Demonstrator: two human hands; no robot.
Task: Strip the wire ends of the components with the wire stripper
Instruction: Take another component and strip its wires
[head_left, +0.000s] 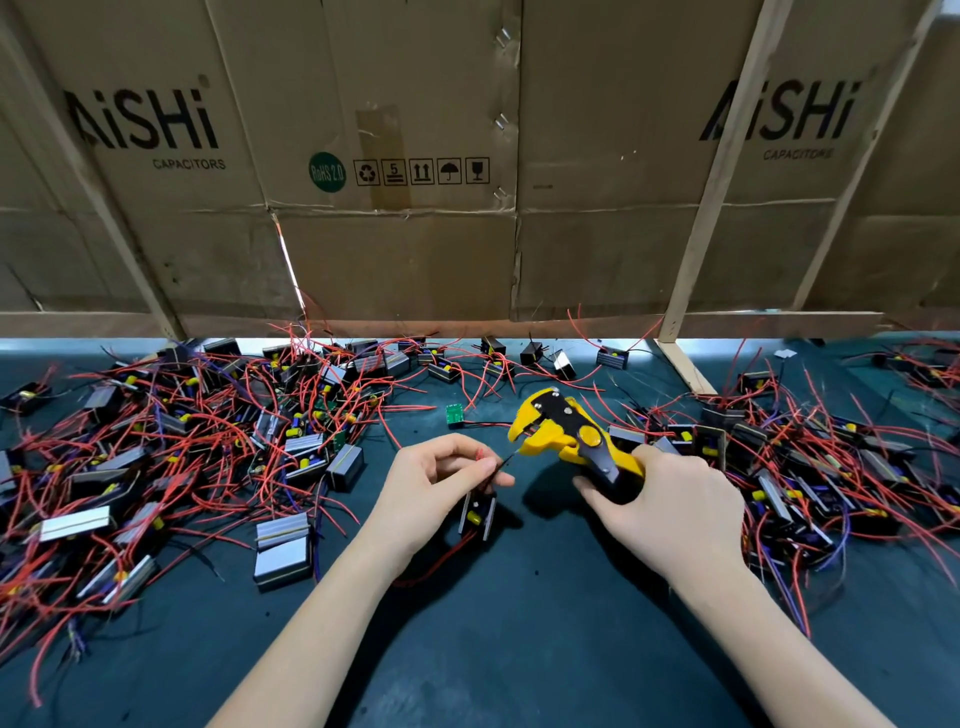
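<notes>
Left hand (436, 483) pinches component (479, 512) wire; right hand (670, 504) grips wire stripper (566, 431) (yellow-black), jaws near wire tip.

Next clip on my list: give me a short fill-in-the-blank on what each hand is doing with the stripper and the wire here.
1. The right hand grips the yellow and black ____ by its handles.
2. The left hand pinches a thin wire whose tip points toward the tool's ____.
3. Below the left hand hangs one component, its long lead coloured ____.
4. The piles of components lie on a dark ____ mat.

Missing words: wire stripper; jaws; red; green
</notes>
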